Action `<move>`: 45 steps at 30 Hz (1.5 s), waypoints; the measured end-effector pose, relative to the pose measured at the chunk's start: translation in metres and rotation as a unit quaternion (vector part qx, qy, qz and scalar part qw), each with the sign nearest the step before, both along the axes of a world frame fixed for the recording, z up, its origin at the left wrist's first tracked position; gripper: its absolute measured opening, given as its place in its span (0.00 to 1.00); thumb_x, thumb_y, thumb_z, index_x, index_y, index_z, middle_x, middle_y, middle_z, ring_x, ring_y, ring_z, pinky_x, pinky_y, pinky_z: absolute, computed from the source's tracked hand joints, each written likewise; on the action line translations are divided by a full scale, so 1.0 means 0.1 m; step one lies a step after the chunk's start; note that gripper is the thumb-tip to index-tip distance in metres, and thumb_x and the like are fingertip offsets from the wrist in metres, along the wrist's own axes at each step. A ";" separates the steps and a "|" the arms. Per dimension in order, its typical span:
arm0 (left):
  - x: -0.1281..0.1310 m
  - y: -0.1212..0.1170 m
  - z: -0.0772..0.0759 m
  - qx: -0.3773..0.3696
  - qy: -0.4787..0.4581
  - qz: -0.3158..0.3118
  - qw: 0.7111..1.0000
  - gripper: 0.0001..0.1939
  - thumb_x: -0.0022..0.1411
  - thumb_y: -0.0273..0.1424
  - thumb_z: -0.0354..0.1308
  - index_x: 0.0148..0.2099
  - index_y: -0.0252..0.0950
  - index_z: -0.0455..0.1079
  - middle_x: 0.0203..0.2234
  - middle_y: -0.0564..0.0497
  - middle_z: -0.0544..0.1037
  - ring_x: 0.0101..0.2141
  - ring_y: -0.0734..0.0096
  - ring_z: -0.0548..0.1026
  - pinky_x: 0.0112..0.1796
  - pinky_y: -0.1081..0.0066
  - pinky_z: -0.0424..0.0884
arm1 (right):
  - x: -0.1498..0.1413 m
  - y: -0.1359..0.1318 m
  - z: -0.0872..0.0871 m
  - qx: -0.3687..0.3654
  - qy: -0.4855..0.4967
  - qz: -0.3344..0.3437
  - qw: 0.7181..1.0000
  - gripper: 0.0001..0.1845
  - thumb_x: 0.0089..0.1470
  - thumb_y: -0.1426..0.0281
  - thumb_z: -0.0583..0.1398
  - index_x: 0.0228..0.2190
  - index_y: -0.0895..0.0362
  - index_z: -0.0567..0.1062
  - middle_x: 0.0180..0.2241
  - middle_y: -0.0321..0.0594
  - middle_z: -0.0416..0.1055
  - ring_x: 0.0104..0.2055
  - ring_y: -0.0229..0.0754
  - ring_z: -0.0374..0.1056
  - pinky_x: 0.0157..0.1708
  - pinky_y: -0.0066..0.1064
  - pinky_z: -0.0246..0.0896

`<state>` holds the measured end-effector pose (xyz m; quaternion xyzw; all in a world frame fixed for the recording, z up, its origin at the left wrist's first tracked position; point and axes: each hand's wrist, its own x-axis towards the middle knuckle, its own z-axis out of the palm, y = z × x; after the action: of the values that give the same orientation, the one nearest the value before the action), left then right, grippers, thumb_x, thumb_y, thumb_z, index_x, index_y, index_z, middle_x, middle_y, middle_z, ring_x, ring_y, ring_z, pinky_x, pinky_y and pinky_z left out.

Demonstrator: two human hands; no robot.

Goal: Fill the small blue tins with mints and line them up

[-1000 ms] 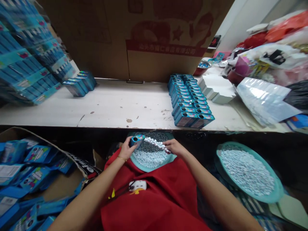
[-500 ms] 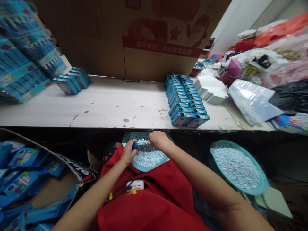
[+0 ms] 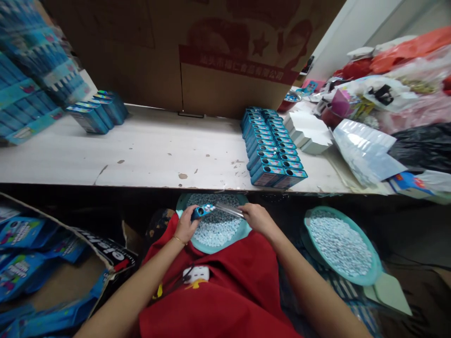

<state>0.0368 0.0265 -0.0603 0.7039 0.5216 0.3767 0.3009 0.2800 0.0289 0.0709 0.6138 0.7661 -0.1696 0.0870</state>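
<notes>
One blue box [image 3: 199, 212], white pellets [image 3: 210, 207] at its end, sits clasped in the left hand [image 3: 185, 227] over the basin [image 3: 207, 249], lower centre; the right hand [image 3: 258, 218] pinches a clear scoop [image 3: 229, 209], pellet-laden earlier, now see-through. Beyond stretches the white shelf [image 3: 158, 150].

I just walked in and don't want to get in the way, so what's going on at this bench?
The left hand holds a small blue carton with white pellets at its opening. The right hand holds a clear, narrow scoop, its tip near that opening. Both are above a teal plastic basin of white pellets. Blue cartons stand in two rows on the white bench.
</notes>
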 end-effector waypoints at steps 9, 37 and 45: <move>-0.05 0.00 0.20 -0.024 -0.005 0.059 0.998 0.18 0.51 0.29 0.52 0.46 0.37 0.58 0.39 0.47 0.68 0.41 0.66 0.67 0.43 0.64 0.63 | -0.30 0.18 -1.12 -0.013 -0.040 -0.083 0.996 0.17 0.50 0.80 0.46 0.32 0.67 0.74 0.33 0.55 0.70 0.39 0.45 0.65 0.37 0.31 0.56; 0.07 0.01 0.14 0.037 0.049 0.022 0.998 0.20 0.47 0.22 0.49 0.46 0.36 0.59 0.40 0.46 0.68 0.42 0.63 0.65 0.44 0.62 0.62 | -0.85 0.08 0.54 0.031 -0.061 0.093 0.993 0.15 0.48 0.76 0.48 0.33 0.60 0.73 0.33 0.50 0.71 0.34 0.45 0.68 0.32 0.33 0.59; 0.01 0.03 0.10 0.013 0.017 0.045 0.999 0.20 0.48 0.23 0.49 0.46 0.36 0.58 0.40 0.47 0.68 0.42 0.64 0.66 0.44 0.63 0.63 | -0.44 0.03 0.42 0.014 -0.047 0.075 0.996 0.16 0.49 0.76 0.48 0.35 0.54 0.72 0.35 0.43 0.70 0.37 0.41 0.66 0.32 0.28 0.56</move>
<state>0.0380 0.0296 -0.0507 0.6900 0.5531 0.3845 0.2649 0.2361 0.0322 0.1130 0.5628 0.8075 -0.1226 0.1271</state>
